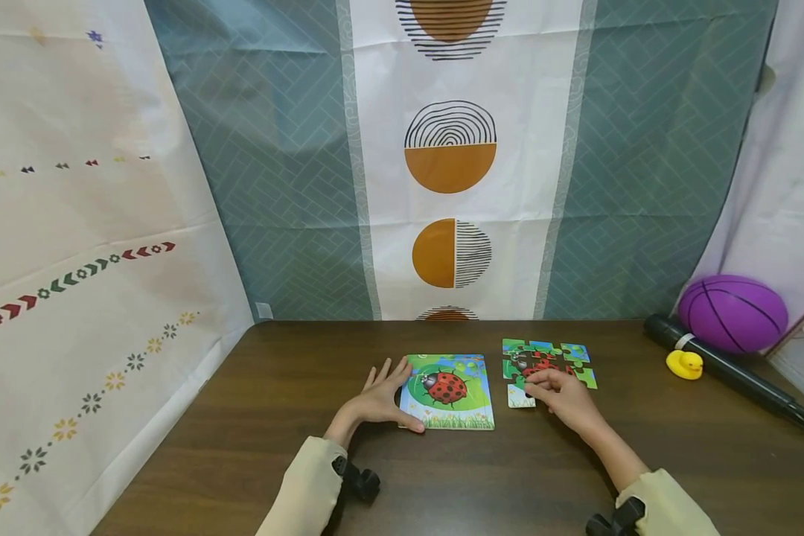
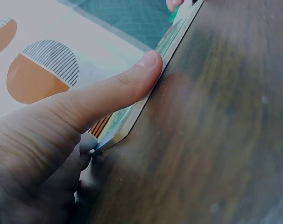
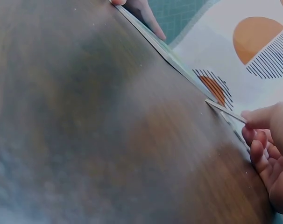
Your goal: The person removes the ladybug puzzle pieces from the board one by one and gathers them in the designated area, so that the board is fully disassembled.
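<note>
My right hand [image 1: 566, 402] pinches a puzzle piece [image 1: 521, 397] between thumb and fingers. The piece is white at its lower part and lies at the near-left corner of a partly joined ladybug puzzle [image 1: 513, 348]. In the right wrist view the piece [image 3: 225, 111] shows edge-on, tilted against the tabletop. Left of the puzzle lies a flat square ladybug picture board [image 1: 447, 391]. My left hand [image 1: 378, 402] rests at its left side with fingers spread. The thumb [image 2: 127, 84] lies straight along the board's near edge.
A brown wooden table [image 1: 442, 484] carries everything. On the right are a yellow rubber duck [image 1: 685, 365], a long black cylinder with a white band [image 1: 737, 376] and a purple ball [image 1: 733, 313]. A patterned curtain [image 1: 295, 186] hangs behind the table.
</note>
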### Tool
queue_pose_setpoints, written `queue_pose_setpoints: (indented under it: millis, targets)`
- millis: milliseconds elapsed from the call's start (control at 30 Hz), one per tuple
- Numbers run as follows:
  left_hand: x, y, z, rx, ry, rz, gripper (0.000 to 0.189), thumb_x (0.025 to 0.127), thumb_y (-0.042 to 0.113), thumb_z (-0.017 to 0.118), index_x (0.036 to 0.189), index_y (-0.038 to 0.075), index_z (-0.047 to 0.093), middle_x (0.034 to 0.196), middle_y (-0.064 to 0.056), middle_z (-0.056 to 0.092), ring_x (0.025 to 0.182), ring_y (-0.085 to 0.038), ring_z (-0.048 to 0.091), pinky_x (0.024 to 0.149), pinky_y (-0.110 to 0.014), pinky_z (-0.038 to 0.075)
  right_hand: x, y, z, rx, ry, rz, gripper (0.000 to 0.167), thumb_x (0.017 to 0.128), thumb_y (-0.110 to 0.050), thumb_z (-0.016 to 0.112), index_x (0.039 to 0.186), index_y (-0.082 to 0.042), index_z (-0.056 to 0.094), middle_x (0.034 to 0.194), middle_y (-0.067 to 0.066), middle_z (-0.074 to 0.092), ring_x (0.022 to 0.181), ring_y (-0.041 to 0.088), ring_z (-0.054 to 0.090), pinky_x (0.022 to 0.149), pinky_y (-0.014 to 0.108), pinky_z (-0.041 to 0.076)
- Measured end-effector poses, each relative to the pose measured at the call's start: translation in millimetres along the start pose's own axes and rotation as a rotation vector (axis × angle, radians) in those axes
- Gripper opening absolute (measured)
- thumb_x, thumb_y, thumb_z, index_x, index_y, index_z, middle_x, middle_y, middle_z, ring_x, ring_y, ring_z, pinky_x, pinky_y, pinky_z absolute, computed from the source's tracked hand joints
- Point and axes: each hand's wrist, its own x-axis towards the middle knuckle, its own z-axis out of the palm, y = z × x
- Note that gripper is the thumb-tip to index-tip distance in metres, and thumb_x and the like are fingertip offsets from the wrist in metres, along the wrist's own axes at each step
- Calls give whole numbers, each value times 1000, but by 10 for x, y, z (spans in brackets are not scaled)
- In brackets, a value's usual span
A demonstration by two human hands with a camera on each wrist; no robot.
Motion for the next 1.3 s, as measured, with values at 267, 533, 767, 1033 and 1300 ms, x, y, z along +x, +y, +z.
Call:
queue_pose_setpoints:
  millis: [267, 533, 767, 1033, 1300]
  targets:
    - [-2, -3, -3, 7, -1, 6, 121, 69, 59, 81, 158, 11, 13, 167, -10, 1, 152, -40, -10, 119, -64, -7, -3, -10, 22, -47, 24, -18, 29, 92, -23, 68, 111, -1, 70, 83, 7, 66, 60, 12, 50, 56, 27, 45]
    - [-7, -12, -2, 9, 1, 0, 120, 69, 57, 81, 157, 10, 15, 167, -10, 1, 152, -40, -9, 119, -64, -7, 17, -16, 32, -86, 14, -24, 27, 90, -23, 70, 108, -3, 72, 78, 5, 66, 57, 14, 50, 54, 29, 44]
    - [7, -16, -3, 13, 3, 8, 120, 69, 58, 81, 157, 10, 16, 167, -10, 2, 152, -40, -9, 119, -64, -7, 30, -14, 26, -100, 10, -27, 24, 90, -21, 71, 105, -3, 73, 78, 5, 67, 59, 14, 51, 55, 29, 44]
    - [0, -14, -23, 11, 11, 4, 121, 68, 59, 81, 157, 10, 16, 166, -11, 3, 152, -41, -8, 119, -64, -7, 51, -37, 28, -81, 25, -25, 20, 88, -19, 71, 98, -1, 72, 77, 5, 67, 60, 14, 53, 55, 27, 46]
    - [0, -34, 14, 9, 8, 14, 122, 68, 61, 80, 157, 9, 16, 166, -12, 4, 152, -43, -7, 119, -65, -6, 8, -132, 110, -34, 80, -28, 19, 90, -21, 71, 97, -4, 72, 84, 5, 68, 69, 10, 53, 61, 27, 44]
